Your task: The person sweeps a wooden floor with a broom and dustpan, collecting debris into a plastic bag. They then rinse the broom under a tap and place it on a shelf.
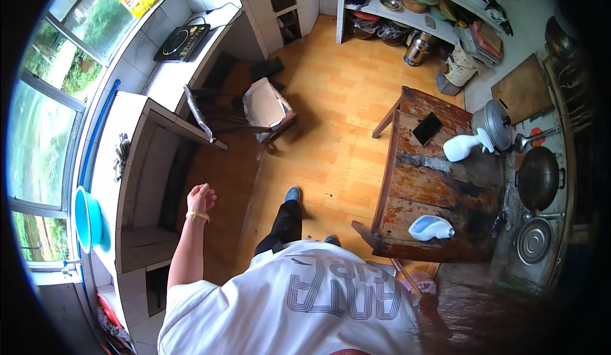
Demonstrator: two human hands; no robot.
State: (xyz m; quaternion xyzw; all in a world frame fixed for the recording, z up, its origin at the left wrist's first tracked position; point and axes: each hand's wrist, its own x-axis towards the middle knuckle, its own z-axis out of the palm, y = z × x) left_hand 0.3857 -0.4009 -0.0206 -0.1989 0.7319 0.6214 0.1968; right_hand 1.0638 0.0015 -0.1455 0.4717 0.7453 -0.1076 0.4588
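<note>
My left hand (201, 197) hangs over the floor beside the tiled counter, fingers curled in, with nothing visible in it. A yellow bracelet (197, 215) circles that wrist. On the other side, my right hand (428, 302) is dark and blurred, low by the near end of the worn wooden table (425, 188). It appears to grip a thin wooden stick (407, 277), whose far end runs down past my shirt and is hidden. Close to the stick lies a pink item (422, 283), too unclear to name. A white-and-blue bottle (429, 228) lies on the table.
A white spray bottle (462, 147), a black phone (427, 128) and a lidded pot (491, 125) are at the table's far end. A wooden chair (272, 109) holds cardboard. On the counter sit a blue basin (88, 219) and an induction cooker (182, 42). A wok (538, 178) is at right.
</note>
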